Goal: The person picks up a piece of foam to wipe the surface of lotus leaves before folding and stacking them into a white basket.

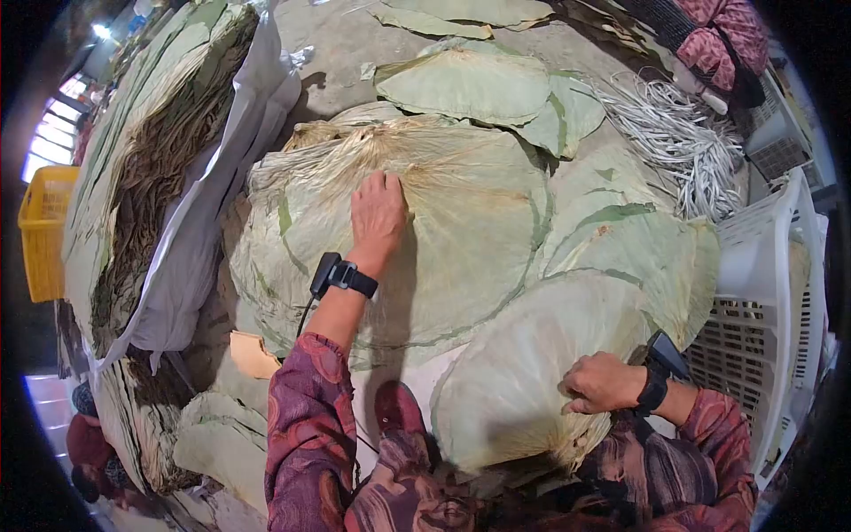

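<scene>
A pile of large dried pale green leaves [452, 239] lies on the floor in the middle. My left hand [379, 213] rests on the upper part of this pile, its fingers bent down against the leaf surface near the creased brown centre; what is under the fingertips is hidden. At the lower right, my right hand [603, 383] has its fingers curled at the edge of a separate pale leaf [532, 363], which it grips near my lap. This leaf overlaps the lower right of the pile.
A tall leaf stack [160, 151] and white sheet [217, 195] stand left, beside a yellow crate [49, 235]. White strips [678, 133] and a white basket [780, 310] are right. More leaves [465, 84] lie beyond. Other people show at upper right [722, 44] and lower left [93, 443].
</scene>
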